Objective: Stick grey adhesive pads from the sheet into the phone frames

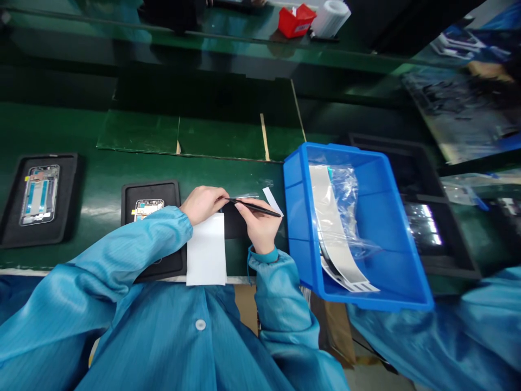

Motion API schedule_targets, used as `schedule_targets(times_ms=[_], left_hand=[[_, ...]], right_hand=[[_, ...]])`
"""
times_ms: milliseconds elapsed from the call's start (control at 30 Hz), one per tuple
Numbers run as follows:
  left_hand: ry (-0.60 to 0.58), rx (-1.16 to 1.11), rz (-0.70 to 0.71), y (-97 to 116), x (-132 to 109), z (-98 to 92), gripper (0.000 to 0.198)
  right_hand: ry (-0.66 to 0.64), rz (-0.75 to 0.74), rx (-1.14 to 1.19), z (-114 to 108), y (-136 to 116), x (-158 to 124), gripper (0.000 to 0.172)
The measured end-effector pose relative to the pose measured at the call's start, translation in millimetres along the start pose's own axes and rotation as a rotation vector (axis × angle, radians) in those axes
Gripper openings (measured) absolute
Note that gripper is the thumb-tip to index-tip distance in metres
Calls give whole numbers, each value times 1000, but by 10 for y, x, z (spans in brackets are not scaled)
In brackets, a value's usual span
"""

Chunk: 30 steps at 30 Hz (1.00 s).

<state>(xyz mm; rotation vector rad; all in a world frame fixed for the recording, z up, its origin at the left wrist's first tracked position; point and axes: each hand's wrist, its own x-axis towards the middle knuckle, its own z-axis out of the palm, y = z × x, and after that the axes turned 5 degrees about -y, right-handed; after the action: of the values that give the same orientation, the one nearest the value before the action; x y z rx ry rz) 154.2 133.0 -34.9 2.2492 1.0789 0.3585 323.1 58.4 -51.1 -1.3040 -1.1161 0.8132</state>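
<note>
My right hand (262,228) grips black tweezers (260,207) like a pen, with their tips pointing left. At those tips, the fingers of my left hand (205,204) are pinched together; what they hold is too small to make out. Below my left hand lies a white sheet (206,252). A black tray (151,191) with an opened phone frame (143,206) in it is partly covered by my left forearm. Beside my right hand a white strip (272,201) lies on the green table (232,172), and a thin clear piece of film (245,195) shows behind the tweezers.
A blue bin (386,217) holding plastic bags and long pale strips (340,228) stands close to my right. Another black tray (67,206) with a phone frame (39,195) is far left. Someone's blue sleeve (484,315) reaches in at right. A red box (296,21) sits on the shelf.
</note>
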Motion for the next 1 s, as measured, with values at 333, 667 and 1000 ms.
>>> schedule_targets(times_ms=[333, 667, 1000], left_hand=[[-56, 132, -45, 18, 35, -14, 15], [52, 405, -193, -276, -784, -938, 32], [105, 550, -459, -582, -1999, -574, 28]], right_hand=[[83, 32, 6, 38, -88, 23, 17], [-94, 232, 67, 282, -248, -97, 23], [-370, 409, 126, 1275, -271, -240, 30]])
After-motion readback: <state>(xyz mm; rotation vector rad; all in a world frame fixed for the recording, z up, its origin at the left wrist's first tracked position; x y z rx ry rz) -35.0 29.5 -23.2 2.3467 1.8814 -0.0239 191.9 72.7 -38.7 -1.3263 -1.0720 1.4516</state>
